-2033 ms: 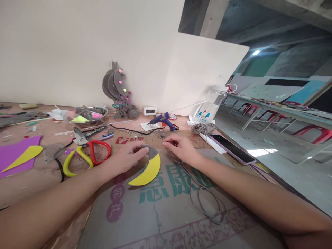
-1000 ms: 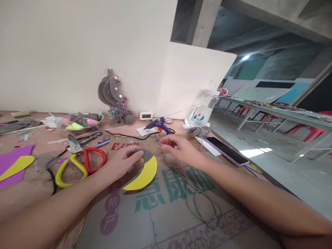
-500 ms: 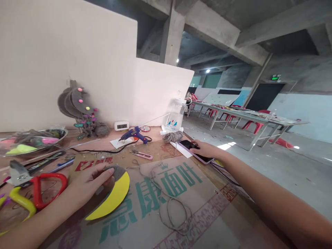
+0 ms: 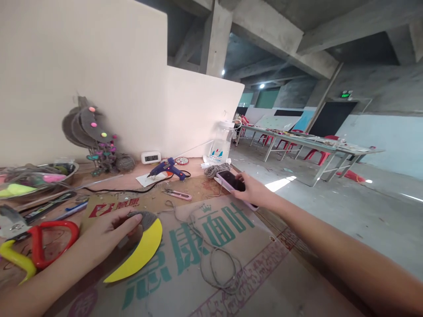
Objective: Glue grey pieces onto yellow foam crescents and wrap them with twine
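My left hand (image 4: 110, 231) is closed around a yellow crescent moon (image 4: 142, 253), pinching its upper end between thumb and fingers. Grey yarn (image 4: 147, 220) is wound over that end, while the lower part shows bare yellow. At the table's right edge, my right hand (image 4: 253, 190) grips a smartphone (image 4: 228, 178) in a pale purple case, thumb on its near side and fingers across its dark screen. A loose strand of grey yarn (image 4: 220, 268) lies in loops on the printed plastic sheet (image 4: 185, 290) between my hands.
Red-and-yellow-handled pliers (image 4: 54, 244) and a metal bowl (image 4: 71, 174) of craft bits are at left. Behind the sheet lie thread snips (image 4: 177, 194), a blue glue gun (image 4: 168, 168), a white clock (image 4: 151, 157), a yarn bundle (image 4: 216, 170) and a clear plastic jar (image 4: 220, 143).
My right hand has shifted its grip on the phone, and the phone has slid slightly left. My left hand keeps hold of the crescent. The whole view has shifted a little.
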`<state>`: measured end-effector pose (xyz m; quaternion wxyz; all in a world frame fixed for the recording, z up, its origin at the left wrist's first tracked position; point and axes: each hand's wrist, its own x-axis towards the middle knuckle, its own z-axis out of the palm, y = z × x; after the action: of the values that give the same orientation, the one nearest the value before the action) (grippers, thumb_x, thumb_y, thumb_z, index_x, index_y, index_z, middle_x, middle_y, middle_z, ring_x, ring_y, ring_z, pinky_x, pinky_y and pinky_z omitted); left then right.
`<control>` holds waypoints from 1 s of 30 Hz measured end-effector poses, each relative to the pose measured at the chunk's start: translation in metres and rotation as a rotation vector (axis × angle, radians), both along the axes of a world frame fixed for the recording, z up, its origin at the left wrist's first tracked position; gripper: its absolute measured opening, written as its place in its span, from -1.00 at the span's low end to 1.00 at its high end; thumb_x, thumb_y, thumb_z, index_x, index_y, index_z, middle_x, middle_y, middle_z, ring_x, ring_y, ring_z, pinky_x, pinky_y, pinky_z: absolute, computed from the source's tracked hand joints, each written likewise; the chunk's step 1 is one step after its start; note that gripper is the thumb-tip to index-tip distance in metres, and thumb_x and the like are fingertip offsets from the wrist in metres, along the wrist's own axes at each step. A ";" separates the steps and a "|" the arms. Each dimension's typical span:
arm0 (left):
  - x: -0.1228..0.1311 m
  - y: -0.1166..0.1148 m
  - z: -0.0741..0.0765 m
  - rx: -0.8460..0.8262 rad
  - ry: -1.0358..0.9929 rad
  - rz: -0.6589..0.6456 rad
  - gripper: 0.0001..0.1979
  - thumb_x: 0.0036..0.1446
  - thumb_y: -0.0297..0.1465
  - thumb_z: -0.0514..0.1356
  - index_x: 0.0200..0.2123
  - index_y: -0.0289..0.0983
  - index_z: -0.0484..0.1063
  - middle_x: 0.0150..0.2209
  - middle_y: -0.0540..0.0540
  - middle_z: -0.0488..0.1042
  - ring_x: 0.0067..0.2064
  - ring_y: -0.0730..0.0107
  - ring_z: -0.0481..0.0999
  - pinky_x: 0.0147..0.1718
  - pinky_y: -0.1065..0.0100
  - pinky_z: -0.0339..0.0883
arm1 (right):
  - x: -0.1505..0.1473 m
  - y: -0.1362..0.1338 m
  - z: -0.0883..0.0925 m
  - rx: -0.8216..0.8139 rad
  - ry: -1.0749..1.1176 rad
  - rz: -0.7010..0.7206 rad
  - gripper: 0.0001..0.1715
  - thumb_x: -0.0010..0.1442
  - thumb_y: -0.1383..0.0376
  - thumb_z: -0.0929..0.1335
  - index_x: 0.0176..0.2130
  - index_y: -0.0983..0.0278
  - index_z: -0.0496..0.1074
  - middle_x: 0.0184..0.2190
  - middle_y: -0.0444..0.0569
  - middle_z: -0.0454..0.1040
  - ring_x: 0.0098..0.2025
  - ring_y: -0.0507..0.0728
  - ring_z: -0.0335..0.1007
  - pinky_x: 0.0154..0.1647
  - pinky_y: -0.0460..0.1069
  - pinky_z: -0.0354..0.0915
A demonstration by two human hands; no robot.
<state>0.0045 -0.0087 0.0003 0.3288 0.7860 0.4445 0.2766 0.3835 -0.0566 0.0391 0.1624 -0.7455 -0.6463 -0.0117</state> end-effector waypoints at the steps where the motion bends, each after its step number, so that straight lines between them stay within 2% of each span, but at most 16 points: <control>1: 0.001 -0.001 0.001 0.000 0.010 -0.003 -0.63 0.00 -0.08 0.02 -0.64 -0.21 0.26 -0.61 0.02 0.34 -0.49 0.37 0.35 -0.49 0.43 0.25 | -0.012 -0.003 -0.001 0.006 0.006 0.047 -0.42 0.03 0.06 0.32 -0.01 0.28 0.22 -0.14 0.08 0.41 -0.19 0.19 0.38 -0.24 -0.02 0.23; 4: 0.003 -0.005 0.007 -0.030 0.035 -0.012 -0.65 -0.03 -0.08 0.01 -0.62 -0.21 0.31 -0.60 0.02 0.38 -0.48 0.36 0.37 -0.47 0.43 0.28 | -0.038 -0.011 -0.003 -0.067 -0.096 0.087 -0.30 0.02 -0.02 0.31 0.03 0.35 0.21 -0.14 0.15 0.42 -0.14 0.26 0.36 -0.20 0.03 0.22; 7: 0.003 -0.007 0.011 -0.021 0.071 0.003 -0.62 -0.07 -0.04 0.00 -0.63 -0.21 0.31 -0.61 0.01 0.37 -0.49 0.35 0.37 -0.49 0.43 0.29 | -0.042 -0.016 0.000 -0.131 -0.117 0.128 -0.25 0.04 -0.10 0.28 0.05 0.33 0.21 -0.13 0.17 0.43 -0.11 0.30 0.35 -0.18 0.06 0.21; 10: 0.002 -0.005 0.009 -0.015 0.112 0.018 -0.61 -0.08 -0.02 -0.02 -0.61 -0.21 0.33 -0.59 0.01 0.39 -0.47 0.34 0.38 -0.47 0.43 0.29 | -0.028 -0.016 0.006 -0.039 0.021 0.211 -0.40 0.14 -0.05 0.21 0.04 0.25 0.23 -0.10 0.08 0.44 -0.07 0.22 0.35 -0.10 0.04 0.20; 12: 0.000 -0.002 0.006 -0.012 0.148 0.039 -0.59 -0.08 0.00 -0.02 -0.59 -0.21 0.35 -0.59 0.00 0.40 -0.45 0.33 0.39 -0.45 0.43 0.29 | -0.015 -0.012 0.009 -0.013 0.167 0.281 -0.54 0.23 0.01 0.12 -0.10 0.24 0.32 -0.26 0.00 0.51 -0.17 0.14 0.39 -0.09 0.03 0.20; 14: -0.002 0.001 0.000 -0.004 0.185 0.075 -0.57 -0.09 0.02 -0.03 -0.56 -0.21 0.38 -0.56 0.00 0.42 -0.42 0.30 0.41 -0.42 0.42 0.29 | -0.003 -0.007 0.008 -0.103 0.316 0.368 -0.52 0.28 0.04 0.06 -0.22 0.27 0.35 -0.48 -0.05 0.52 -0.30 0.09 0.40 -0.13 0.01 0.23; 16: -0.004 0.004 -0.005 0.007 0.213 0.102 -0.54 -0.09 0.04 -0.03 -0.53 -0.21 0.39 -0.52 -0.01 0.46 -0.37 0.28 0.42 -0.39 0.42 0.28 | 0.006 -0.001 0.004 -0.195 0.403 0.434 -0.49 0.28 0.04 0.04 -0.23 0.30 0.35 -0.56 -0.06 0.50 -0.33 0.09 0.39 -0.14 0.02 0.25; 17: -0.005 0.005 -0.008 0.013 0.225 0.108 -0.54 -0.08 0.05 -0.03 -0.53 -0.21 0.39 -0.50 -0.01 0.47 -0.35 0.27 0.43 -0.37 0.43 0.28 | 0.009 0.001 0.001 -0.206 0.418 0.454 -0.49 0.28 0.04 0.05 -0.20 0.31 0.36 -0.53 -0.04 0.51 -0.30 0.09 0.40 -0.11 0.03 0.24; 19: -0.005 0.006 -0.011 0.021 0.241 0.080 -0.52 -0.04 0.05 -0.05 -0.53 -0.21 0.39 -0.47 -0.01 0.48 -0.32 0.27 0.44 -0.36 0.44 0.27 | 0.014 0.003 -0.004 -0.150 0.400 0.474 -0.50 0.28 0.05 0.07 -0.09 0.31 0.33 -0.31 0.02 0.54 -0.14 0.10 0.38 0.01 0.06 0.19; 21: -0.005 0.007 -0.011 0.022 0.252 0.056 -0.50 -0.02 0.06 -0.07 -0.55 -0.22 0.38 -0.49 -0.01 0.47 -0.35 0.28 0.43 -0.39 0.45 0.26 | 0.014 0.003 -0.006 -0.050 0.336 0.446 -0.48 0.26 0.04 0.11 0.06 0.27 0.22 -0.01 0.05 0.41 0.04 0.11 0.27 0.11 0.08 0.11; 23: -0.005 0.006 -0.009 0.016 0.249 0.052 -0.49 -0.03 0.07 -0.08 -0.56 -0.22 0.38 -0.53 -0.01 0.44 -0.39 0.30 0.41 -0.44 0.45 0.25 | 0.011 -0.001 -0.004 0.008 0.257 0.376 -0.37 0.20 0.00 0.18 0.17 0.22 0.07 0.14 0.06 0.24 0.11 0.15 0.20 0.10 0.10 0.13; 27: -0.005 0.005 -0.007 -0.002 0.223 0.055 -0.51 -0.03 0.06 -0.06 -0.52 -0.21 0.41 -0.52 0.01 0.45 -0.40 0.32 0.42 -0.42 0.45 0.26 | -0.007 -0.015 0.005 -0.046 0.082 0.316 -0.16 0.11 -0.10 0.23 0.24 0.14 -0.09 0.20 0.08 0.11 0.09 0.23 0.22 -0.01 0.11 0.23; 30: -0.004 0.005 -0.006 0.035 0.195 0.089 -0.53 -0.04 0.06 -0.02 -0.57 -0.19 0.41 -0.56 0.05 0.44 -0.45 0.37 0.41 -0.43 0.47 0.26 | -0.019 -0.023 0.005 -0.161 -0.042 0.291 0.00 0.02 -0.19 0.24 0.26 0.17 -0.15 0.16 0.15 0.18 0.09 0.32 0.22 -0.03 0.15 0.21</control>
<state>0.0007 -0.0040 -0.0061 0.2577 0.7943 0.5040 0.2207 0.3641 -0.0791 0.0444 0.0885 -0.6541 -0.7497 0.0483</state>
